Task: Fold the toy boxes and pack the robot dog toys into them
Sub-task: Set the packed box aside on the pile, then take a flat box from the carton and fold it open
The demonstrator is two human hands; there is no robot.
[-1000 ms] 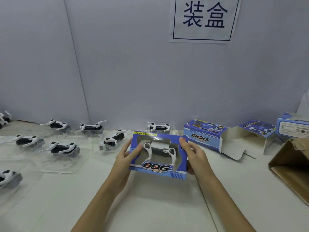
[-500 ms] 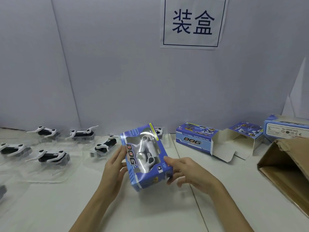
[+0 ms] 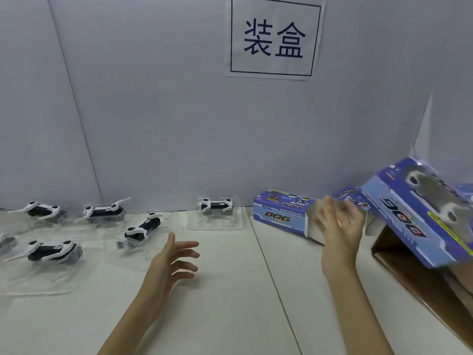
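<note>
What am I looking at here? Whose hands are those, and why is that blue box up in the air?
There is just one picture, taken by a camera worn on a person's head, so you see what they see when they look down at their work. The left hand and right hand are theirs. Both are open and hold nothing. On the white table lie little robot dog toys in clear plastic trays. Behind the right hand lies an open toy box, not packed yet. The blurry packed toy box has a toy dog inside. No hand touches it, and it hangs above a brown cardboard carton, so it is probably dropping in there. The sign on the wall has Chinese writing.
</note>
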